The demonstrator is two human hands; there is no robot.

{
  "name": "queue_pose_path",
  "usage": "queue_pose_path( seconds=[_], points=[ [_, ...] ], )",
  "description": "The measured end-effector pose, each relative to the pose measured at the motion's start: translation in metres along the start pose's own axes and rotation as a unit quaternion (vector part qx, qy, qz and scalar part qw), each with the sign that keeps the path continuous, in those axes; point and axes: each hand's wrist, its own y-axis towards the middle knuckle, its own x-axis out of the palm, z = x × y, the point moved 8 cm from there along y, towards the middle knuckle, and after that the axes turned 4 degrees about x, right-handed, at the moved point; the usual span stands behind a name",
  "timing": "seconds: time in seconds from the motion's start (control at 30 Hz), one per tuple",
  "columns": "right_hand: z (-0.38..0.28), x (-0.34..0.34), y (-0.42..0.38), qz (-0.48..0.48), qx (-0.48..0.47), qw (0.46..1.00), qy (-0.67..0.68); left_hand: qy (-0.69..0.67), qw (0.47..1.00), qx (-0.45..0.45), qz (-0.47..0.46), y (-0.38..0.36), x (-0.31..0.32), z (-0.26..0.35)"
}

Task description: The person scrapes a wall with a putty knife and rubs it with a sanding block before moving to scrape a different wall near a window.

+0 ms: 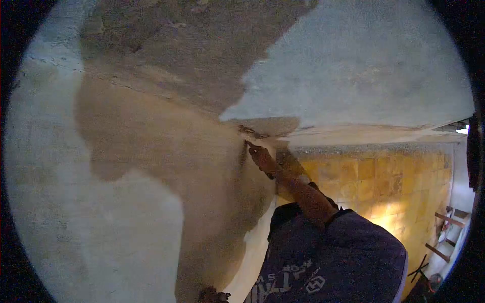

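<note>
My right hand (261, 157) reaches up on an outstretched arm to the corner where the plastered surfaces meet. Its fingers are closed, and a small dark tip sticks out towards the corner; what it belongs to is too dim to make out. Around the hand spreads a large brown damp-looking patch (151, 121) on the pale plaster. Just above the fingertips, a rough dark crack (250, 131) runs along the joint. My left hand (214, 295) is low at the bottom edge, dark and partly cut off, so its grip cannot be read.
Yellow-brown tiles (374, 177) cover the area at right, with a bright light reflection. A wooden ladder-like frame (447, 232) stands at the far right. A darker rough patch (192, 50) marks the upper surface. My dark printed shirt (348, 257) fills the lower middle.
</note>
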Motion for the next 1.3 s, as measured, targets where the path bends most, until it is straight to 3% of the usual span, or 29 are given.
queue_pose_path(
  seconds=[0.07,0.13,0.17,0.2,0.23,0.27,0.3,0.33,0.37,0.47,0.5,0.57,0.63,0.67,0.77,0.8,0.83,0.87,0.97,1.07,1.3],
  points=[
    [-0.076,-0.006,-0.003,0.028,0.178,0.964,-0.195,0.015,1.0,0.017,0.02,0.005,0.001,-0.004],
    [-0.074,-0.008,0.0,0.012,0.218,0.959,-0.182,0.027,0.999,0.027,0.034,0.004,-0.001,-0.003],
    [-0.071,-0.006,0.0,0.006,0.238,0.956,-0.173,0.029,0.999,0.008,-0.014,0.002,0.003,-0.006],
    [-0.016,-0.01,-0.02,0.006,0.239,0.956,-0.173,0.033,0.997,-0.014,-0.062,0.004,-0.002,-0.003],
    [-0.004,-0.01,-0.025,0.063,-0.029,0.986,-0.149,0.037,0.993,-0.039,-0.106,0.003,0.002,-0.001],
    [0.006,0.005,-0.017,0.116,-0.293,0.943,-0.11,0.019,0.995,-0.043,-0.083,0.011,-0.002,-0.001],
    [0.004,0.009,0.001,0.067,-0.129,0.971,-0.188,0.002,0.997,-0.046,-0.058,0.019,0.001,-0.001],
    [-0.021,0.004,0.01,0.016,0.04,0.965,-0.258,-0.017,0.998,-0.05,-0.034,0.025,0.001,-0.001],
    [-0.036,-0.003,0.005,-0.038,0.211,0.923,-0.32,-0.012,0.997,-0.053,-0.048,0.02,0.002,-0.003],
    [-0.066,-0.007,0.003,-0.08,0.293,0.927,-0.221,0.0,0.994,-0.064,-0.09,-0.016,-0.004,-0.008],
    [-0.056,-0.008,0.007,-0.065,0.2,0.921,-0.328,0.004,0.993,-0.072,-0.097,-0.027,0.001,-0.007],
    [0.01,0.008,-0.014,-0.037,0.009,0.858,-0.513,-0.034,0.989,-0.106,-0.102,-0.021,0.004,-0.01],
    [0.025,0.009,-0.015,0.039,-0.163,0.823,-0.543,-0.12,0.975,-0.168,-0.086,0.011,0.011,-0.011],
    [0.023,0.011,-0.021,0.075,-0.247,0.795,-0.549,-0.1,0.981,-0.155,-0.058,0.005,0.006,-0.009],
    [0.044,0.008,-0.002,0.038,-0.056,0.925,-0.373,-0.074,0.989,-0.126,-0.025,-0.019,0.011,-0.02],
    [-0.002,-0.007,-0.033,0.039,-0.056,0.925,-0.373,-0.073,0.99,-0.121,-0.021,-0.018,0.015,-0.025],
    [-0.014,-0.008,-0.024,-0.01,0.126,0.943,-0.308,-0.073,0.99,-0.118,-0.015,-0.019,0.018,-0.022],
    [-0.043,-0.004,-0.008,-0.058,0.303,0.922,-0.234,-0.073,0.99,-0.117,-0.009,-0.021,0.021,-0.019],
    [-0.031,-0.012,0.002,-0.035,0.25,0.951,-0.179,-0.07,0.992,-0.104,-0.004,-0.026,0.021,-0.017],
    [-0.026,-0.013,-0.015,0.024,0.368,0.924,-0.099,-0.065,0.994,-0.089,0.009,-0.023,0.023,-0.017],
    [-0.029,-0.011,-0.007,-0.002,0.313,0.944,-0.106,-0.051,0.997,-0.051,0.035,-0.029,0.017,-0.014]
  ],
)
